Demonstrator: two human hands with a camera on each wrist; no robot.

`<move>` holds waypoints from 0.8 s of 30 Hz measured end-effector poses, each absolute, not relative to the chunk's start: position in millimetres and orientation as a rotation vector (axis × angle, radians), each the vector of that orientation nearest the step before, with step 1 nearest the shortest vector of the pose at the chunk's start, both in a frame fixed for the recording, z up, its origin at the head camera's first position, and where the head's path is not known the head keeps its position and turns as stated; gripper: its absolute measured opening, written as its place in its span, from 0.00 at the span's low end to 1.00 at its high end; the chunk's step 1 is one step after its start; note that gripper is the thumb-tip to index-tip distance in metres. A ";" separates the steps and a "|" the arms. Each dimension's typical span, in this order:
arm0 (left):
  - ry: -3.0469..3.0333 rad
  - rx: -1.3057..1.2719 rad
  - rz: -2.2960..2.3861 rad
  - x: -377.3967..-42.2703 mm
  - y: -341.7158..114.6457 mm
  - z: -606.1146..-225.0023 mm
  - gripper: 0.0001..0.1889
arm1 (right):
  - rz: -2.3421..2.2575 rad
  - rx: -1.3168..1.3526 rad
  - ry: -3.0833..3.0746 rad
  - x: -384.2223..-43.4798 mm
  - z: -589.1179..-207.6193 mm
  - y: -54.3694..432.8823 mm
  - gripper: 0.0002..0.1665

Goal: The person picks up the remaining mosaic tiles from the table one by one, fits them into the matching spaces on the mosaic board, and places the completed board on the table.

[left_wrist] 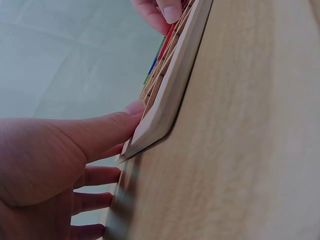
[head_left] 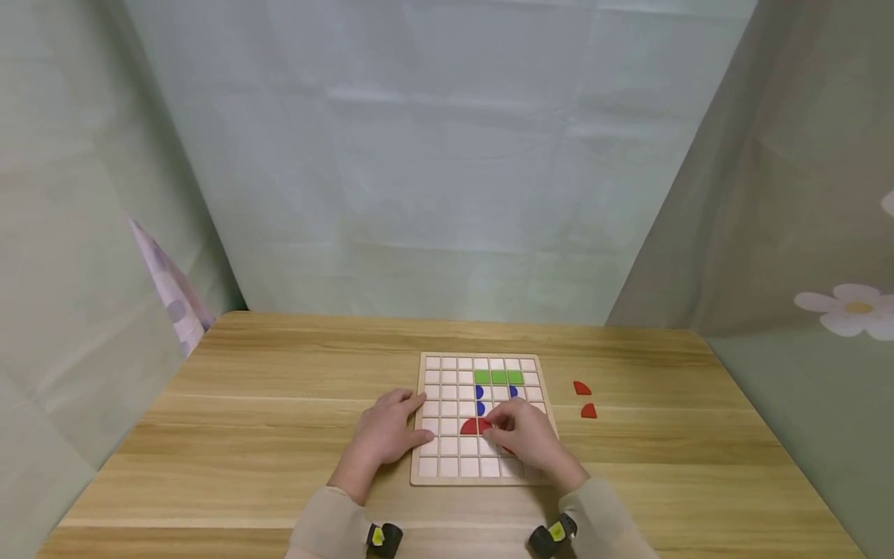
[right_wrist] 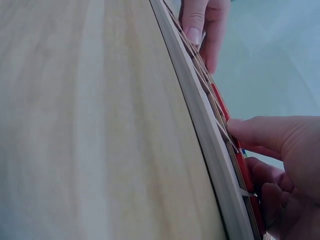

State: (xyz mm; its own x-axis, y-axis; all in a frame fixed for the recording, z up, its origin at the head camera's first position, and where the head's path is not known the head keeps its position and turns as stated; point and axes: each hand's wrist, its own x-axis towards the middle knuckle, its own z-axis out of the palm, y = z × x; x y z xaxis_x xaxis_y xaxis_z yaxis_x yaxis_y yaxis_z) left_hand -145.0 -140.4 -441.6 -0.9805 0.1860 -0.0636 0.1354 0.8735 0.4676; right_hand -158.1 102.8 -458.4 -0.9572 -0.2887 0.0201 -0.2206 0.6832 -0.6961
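A wooden grid board (head_left: 416, 458) with pale square cells lies on the table. My left hand (head_left: 386, 428) rests at its left side, thumb on the frame in the left wrist view, the other fingers spread along the edge. My right hand (head_left: 527, 436) is over the board's middle, thumb and index finger pinching a red quarter-circle piece (head_left: 483, 426) at a cell. To its left sits another red quarter-circle (head_left: 468, 427). Green square tiles (head_left: 498, 377) form a row above, with blue rounded pieces (head_left: 479, 408) below them. Some red shows under the right hand, which hides nearby cells.
Two loose red quarter-circles, an upper one (head_left: 582, 388) and a lower one (head_left: 589, 411), lie right of the board on the wooden table (head_left: 279, 388). Pale curtains (head_left: 447, 171) enclose the back and sides. Each wrist carries a small black camera.
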 end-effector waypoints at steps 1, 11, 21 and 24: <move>2.939 0.255 0.719 -145.0 -140.6 -441.7 0.33 | -1.141 -0.426 2.803 -157.9 -458.9 102.5 0.05; 2.934 0.247 0.718 -145.1 -140.9 -440.7 0.33 | -1.156 -0.421 2.817 -156.7 -458.9 101.6 0.05; 2.932 0.248 0.714 -144.4 -140.6 -439.2 0.33 | -1.170 -0.379 2.811 -156.8 -461.4 103.5 0.04; 2.931 0.248 0.717 -143.9 -140.6 -439.6 0.32 | -1.240 -0.357 2.773 -156.6 -460.8 104.7 0.05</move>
